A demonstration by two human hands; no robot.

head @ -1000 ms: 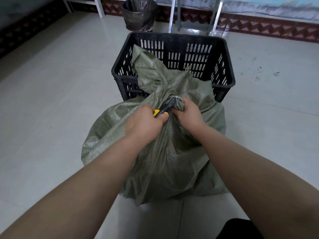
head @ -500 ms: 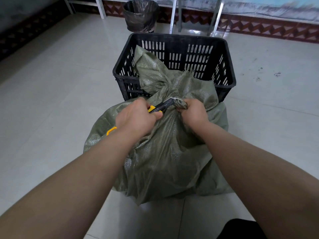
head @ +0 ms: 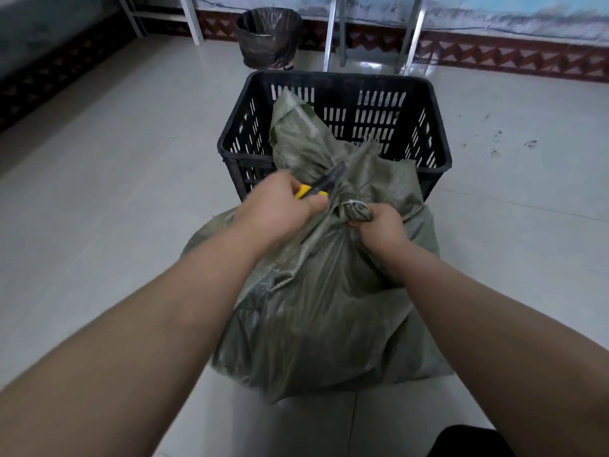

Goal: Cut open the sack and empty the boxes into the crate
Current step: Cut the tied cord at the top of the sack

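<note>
So my left hand (head: 280,209) is mid-frame, fingers (head: 316,203) curled tight round a yellow-and-black cutter (head: 324,184). It's a bit blurry, but its dark end lies against the green woven sack (head: 323,308) just left of the tied neck (head: 357,211). My right hand (head: 379,225) has that bunched neck clamped in its fist. The sack sits on the tiled floor (head: 99,159), centre frame, top flap leaning over the near rim into the black slotted crate (head: 425,100) right behind it. There's a bin (head: 268,37) with a black liner at the top, by the wall.
</note>
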